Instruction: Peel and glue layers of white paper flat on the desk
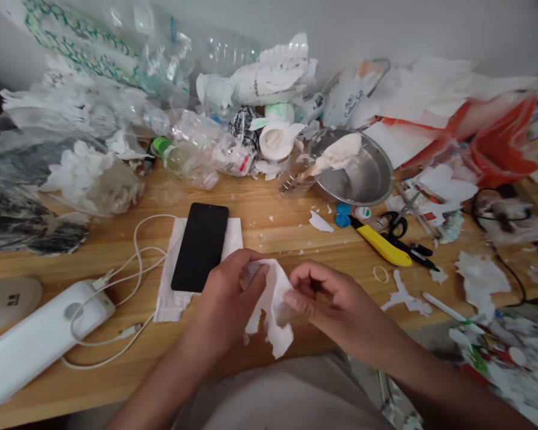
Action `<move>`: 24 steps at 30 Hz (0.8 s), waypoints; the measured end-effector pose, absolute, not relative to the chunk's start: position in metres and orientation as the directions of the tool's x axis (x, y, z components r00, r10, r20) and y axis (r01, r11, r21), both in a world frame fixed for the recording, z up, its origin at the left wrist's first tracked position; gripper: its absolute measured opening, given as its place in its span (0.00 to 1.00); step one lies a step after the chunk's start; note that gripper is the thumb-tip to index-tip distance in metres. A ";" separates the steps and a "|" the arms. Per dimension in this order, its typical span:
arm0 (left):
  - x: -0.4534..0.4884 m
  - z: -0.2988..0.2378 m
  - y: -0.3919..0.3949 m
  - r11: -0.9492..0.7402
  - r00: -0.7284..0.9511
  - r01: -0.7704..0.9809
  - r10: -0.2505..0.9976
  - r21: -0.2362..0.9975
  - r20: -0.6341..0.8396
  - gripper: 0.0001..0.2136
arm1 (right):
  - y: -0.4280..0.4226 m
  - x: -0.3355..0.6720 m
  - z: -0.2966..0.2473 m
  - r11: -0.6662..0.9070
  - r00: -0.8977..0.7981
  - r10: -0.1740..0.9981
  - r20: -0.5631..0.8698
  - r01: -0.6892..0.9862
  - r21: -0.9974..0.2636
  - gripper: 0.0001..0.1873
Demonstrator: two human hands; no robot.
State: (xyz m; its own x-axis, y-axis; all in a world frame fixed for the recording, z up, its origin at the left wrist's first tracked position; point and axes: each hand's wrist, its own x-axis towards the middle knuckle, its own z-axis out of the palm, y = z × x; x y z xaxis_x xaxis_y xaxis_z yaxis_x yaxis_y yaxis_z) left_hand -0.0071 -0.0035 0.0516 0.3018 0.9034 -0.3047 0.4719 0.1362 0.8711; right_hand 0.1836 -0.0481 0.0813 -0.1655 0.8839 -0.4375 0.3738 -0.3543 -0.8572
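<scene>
A torn piece of white paper (278,304) with ragged lower edges hangs between my two hands, above the front edge of the wooden table. On its left side, my left hand (233,286) grips it between thumb and fingers. Along the right edge, my right hand (325,292) pinches it, with the fingers curled. Just beyond my left hand lies a black smartphone (199,246), resting on a folded white tissue (168,304). Small white scraps (320,221) are scattered on the table past my hands.
A white power bank (40,340) with a looped cable lies at left. Toward the right are a yellow-handled cutter (383,243), black scissors (399,221) and a metal bowl (381,173). Plastic bottles (197,137) and crumpled paper line the back. Litter (506,352) covers the floor at lower right.
</scene>
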 end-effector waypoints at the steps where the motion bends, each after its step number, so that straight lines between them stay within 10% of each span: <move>1: -0.008 0.051 -0.004 0.130 0.293 0.442 0.914 0.887 -0.280 0.06 | -0.049 0.182 0.082 -0.328 -0.174 0.891 -0.418 0.390 -0.860 0.09; 9: -0.020 0.045 -0.003 0.448 0.302 0.271 0.801 0.852 -0.517 0.04 | -0.042 0.197 0.061 -0.440 -0.199 0.836 -0.511 0.314 -0.841 0.09; 24: -0.008 0.021 0.032 0.062 0.238 0.623 0.934 0.780 -0.264 0.05 | 0.001 0.204 0.024 -0.259 -0.022 0.943 -0.331 0.574 -0.777 0.04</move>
